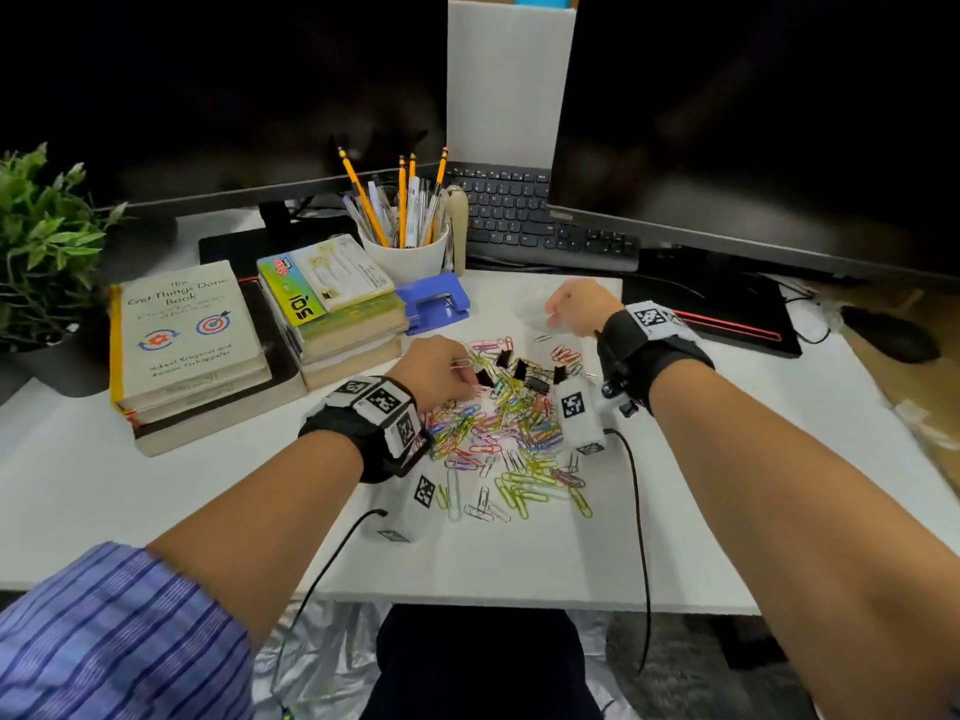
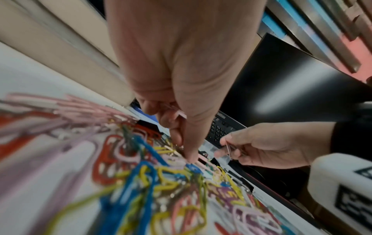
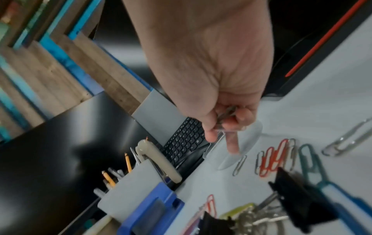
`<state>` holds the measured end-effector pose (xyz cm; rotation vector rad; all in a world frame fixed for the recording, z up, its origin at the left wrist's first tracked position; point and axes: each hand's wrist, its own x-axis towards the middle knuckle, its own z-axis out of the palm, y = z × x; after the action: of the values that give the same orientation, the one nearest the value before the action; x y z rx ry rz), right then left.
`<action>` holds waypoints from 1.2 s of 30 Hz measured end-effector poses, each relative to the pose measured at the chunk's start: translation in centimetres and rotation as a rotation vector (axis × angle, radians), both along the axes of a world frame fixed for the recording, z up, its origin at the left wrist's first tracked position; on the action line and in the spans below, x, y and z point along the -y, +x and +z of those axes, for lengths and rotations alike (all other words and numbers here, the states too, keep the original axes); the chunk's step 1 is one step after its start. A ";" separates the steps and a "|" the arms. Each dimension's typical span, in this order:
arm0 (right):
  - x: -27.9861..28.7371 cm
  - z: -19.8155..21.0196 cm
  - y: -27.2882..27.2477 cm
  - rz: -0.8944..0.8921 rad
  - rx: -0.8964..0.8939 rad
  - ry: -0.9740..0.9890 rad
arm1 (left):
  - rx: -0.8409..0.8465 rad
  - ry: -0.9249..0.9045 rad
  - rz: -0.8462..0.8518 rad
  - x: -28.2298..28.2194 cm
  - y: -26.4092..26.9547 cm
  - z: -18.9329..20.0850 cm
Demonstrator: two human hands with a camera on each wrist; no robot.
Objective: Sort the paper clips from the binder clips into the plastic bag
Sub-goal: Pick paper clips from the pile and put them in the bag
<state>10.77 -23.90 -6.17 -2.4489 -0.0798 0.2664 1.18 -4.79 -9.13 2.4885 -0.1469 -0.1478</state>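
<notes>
Pinching clips w/ curled fingers: left hand (image 1: 435,367) over pile, right hand (image 1: 581,309) above bag (image 1: 531,310).

Coloured paper clips (image 1: 498,444) lie heaped loose on the bench between my hands, a few black binder clips (image 1: 511,368) among them toward the far edge. The clear plastic bag (image 1: 535,311) lies flat just beside my right hand (image 1: 582,311).

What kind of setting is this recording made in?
Most likely an office desk or home workstation. A keyboard sits below dark monitors, a white cup of pencils and pens stands beside stacked books, and a blue hole punch lies near the paper clips.
</notes>
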 end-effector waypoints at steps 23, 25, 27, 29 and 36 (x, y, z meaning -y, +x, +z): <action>1.4 -0.6 -0.2 0.008 -0.043 0.329 | -0.059 -0.342 0.042 4.1 8.0 2.5; 1.5 -1.1 -0.2 0.014 -0.058 0.326 | -0.059 -0.349 0.025 3.9 8.3 1.8; 1.5 -1.3 -0.1 -0.020 -0.005 0.373 | -0.070 -0.373 0.020 3.8 8.4 1.3; 1.1 -1.4 0.0 -0.014 0.047 0.512 | -0.048 -0.371 0.021 3.8 8.6 1.1; 0.4 -2.3 0.0 0.044 0.087 0.817 | 0.058 -0.313 0.007 3.7 8.9 1.4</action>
<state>10.75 -24.35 -8.44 -1.6454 -0.2311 0.1101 10.09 -8.48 -7.73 2.1814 -0.1719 -0.0447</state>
